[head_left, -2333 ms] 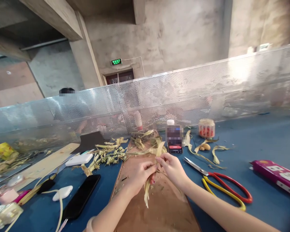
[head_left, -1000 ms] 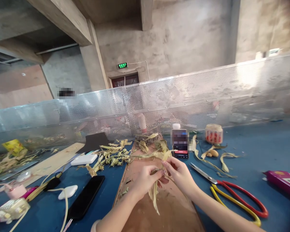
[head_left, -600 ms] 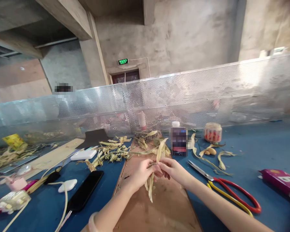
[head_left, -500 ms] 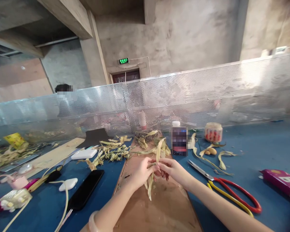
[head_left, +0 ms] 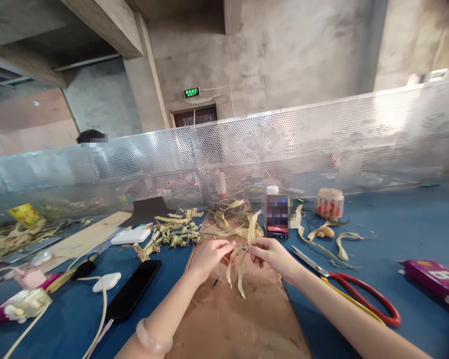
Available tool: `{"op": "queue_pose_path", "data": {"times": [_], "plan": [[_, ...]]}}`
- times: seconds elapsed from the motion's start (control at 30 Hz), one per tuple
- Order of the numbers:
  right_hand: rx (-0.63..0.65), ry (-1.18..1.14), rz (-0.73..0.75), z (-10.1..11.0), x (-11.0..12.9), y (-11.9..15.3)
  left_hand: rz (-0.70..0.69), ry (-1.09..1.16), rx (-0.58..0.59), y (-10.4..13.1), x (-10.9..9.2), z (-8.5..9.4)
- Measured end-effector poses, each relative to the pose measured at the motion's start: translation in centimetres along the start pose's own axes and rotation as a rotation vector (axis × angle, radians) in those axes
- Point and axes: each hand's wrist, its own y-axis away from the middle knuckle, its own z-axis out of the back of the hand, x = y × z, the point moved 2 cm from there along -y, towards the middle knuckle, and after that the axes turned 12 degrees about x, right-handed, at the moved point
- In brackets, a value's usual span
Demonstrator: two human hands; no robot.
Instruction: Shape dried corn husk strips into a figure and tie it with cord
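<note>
Over the brown board [head_left: 224, 319], my right hand [head_left: 269, 254] pinches a small bundle of pale, dried leaf strips [head_left: 241, 276] where they cross. One strip stands up above the fingertips and the others dangle below. My left hand [head_left: 210, 258] is just to the left, its thumb and forefinger pressed together close to the bundle. Whatever lies between those left fingertips is too small to make out. More dried leaves [head_left: 224, 230] lie at the board's far end. A pile of dried, knotted leaf pieces [head_left: 177, 234] sits on the blue table beside the board.
Right of the board lie red-and-yellow-handled scissors [head_left: 366, 294], a purple package [head_left: 436, 281] and a jar [head_left: 330, 203]. A black phone [head_left: 136, 289] with a cable lies at left, near a white case [head_left: 107, 282]. A perforated metal screen [head_left: 247, 154] crosses behind; a person stands beyond it.
My hands have moved apart from their touching position, the left one shifting left. The leaf bundle stays in my right fingers, its hanging strips now more spread.
</note>
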Motion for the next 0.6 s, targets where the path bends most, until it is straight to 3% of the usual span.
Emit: {"op": "queue_pose_path", "data": {"times": [0.1,0.2,0.43,0.6], "plan": [[-0.001,0.008,-0.002,0.2,-0.3,-0.1,0.007,0.122,0.229,-0.1,0.3,0.2],[-0.004,0.006,-0.006,0.2,-0.3,-0.2,0.029,0.227,0.321,0.1,0.5,0.1],[0.026,-0.048,0.004,-0.3,0.3,-0.2,0.051,0.384,0.377,0.0,0.7,-0.9],[0.014,-0.157,0.005,-0.5,0.6,0.0,-0.025,0.294,0.250,-0.1,0.6,-0.9]]}}
